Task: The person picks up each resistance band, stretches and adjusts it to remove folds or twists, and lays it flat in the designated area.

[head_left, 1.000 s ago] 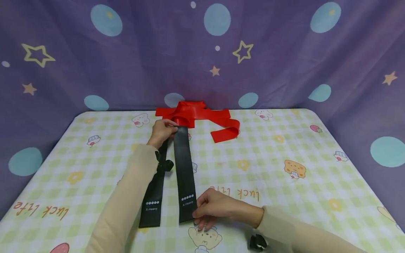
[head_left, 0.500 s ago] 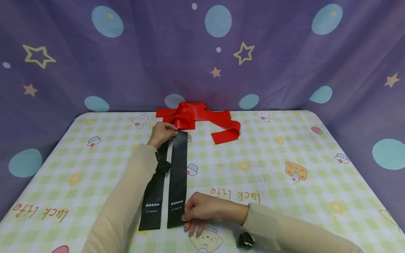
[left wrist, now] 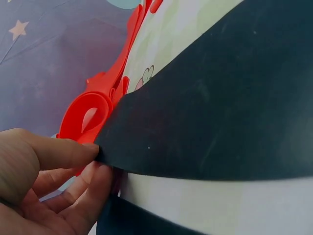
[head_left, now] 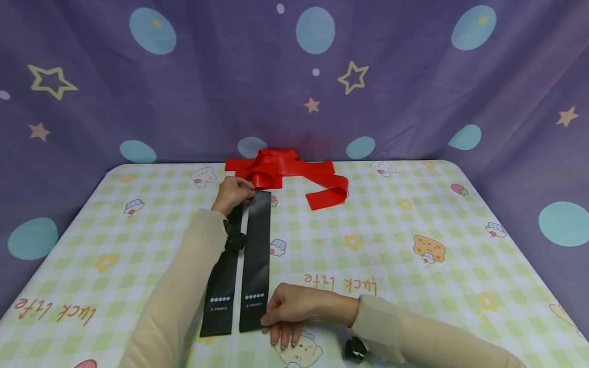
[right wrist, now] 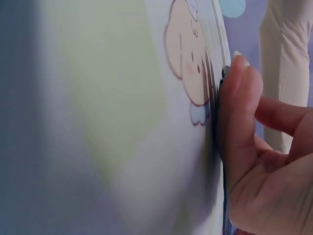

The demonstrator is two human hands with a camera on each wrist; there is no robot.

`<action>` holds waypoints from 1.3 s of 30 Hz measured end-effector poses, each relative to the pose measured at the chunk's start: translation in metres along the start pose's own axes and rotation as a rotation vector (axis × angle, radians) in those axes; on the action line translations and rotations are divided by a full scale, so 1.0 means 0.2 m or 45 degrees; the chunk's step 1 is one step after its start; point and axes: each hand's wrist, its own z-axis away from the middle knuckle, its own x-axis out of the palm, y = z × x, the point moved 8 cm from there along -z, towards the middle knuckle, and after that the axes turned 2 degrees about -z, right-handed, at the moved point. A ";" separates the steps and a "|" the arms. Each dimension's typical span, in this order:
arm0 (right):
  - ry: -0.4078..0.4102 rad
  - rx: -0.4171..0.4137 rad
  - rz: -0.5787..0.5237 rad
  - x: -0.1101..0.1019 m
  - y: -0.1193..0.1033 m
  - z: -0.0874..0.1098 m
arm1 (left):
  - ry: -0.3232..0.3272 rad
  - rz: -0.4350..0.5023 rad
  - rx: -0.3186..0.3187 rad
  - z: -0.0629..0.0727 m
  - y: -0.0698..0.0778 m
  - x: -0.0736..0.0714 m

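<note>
Two black resistance bands, both printed "X-Heavy", lie lengthwise side by side: a left band [head_left: 221,291] and a right band [head_left: 255,255], with a narrow gap between them. My left hand [head_left: 231,195] pinches the far left corner of the right band between thumb and finger; its sleeve crosses over part of the left band. At the near right corner of that same right band, my right hand [head_left: 292,309] holds the edge by the thumb, its other fingers down by the tablecloth. The right wrist view shows those fingers [right wrist: 239,107] low along the cloth.
Loosely folded red bands [head_left: 280,166] lie at the far table edge, just beyond the left hand, with one curled tail [head_left: 329,194] to the right. A green checked cloth [head_left: 377,230] covers the table. A purple curtain [head_left: 257,76] stands behind it.
The right black band has swung left at its near end and now lies nearly parallel to the left one. My right hand has moved left with it; my left hand stays almost in place.
</note>
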 end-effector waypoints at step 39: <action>0.648 -0.126 0.307 -0.87 -0.25 0.04 | -0.213 0.168 0.057 0.18 0.20 0.16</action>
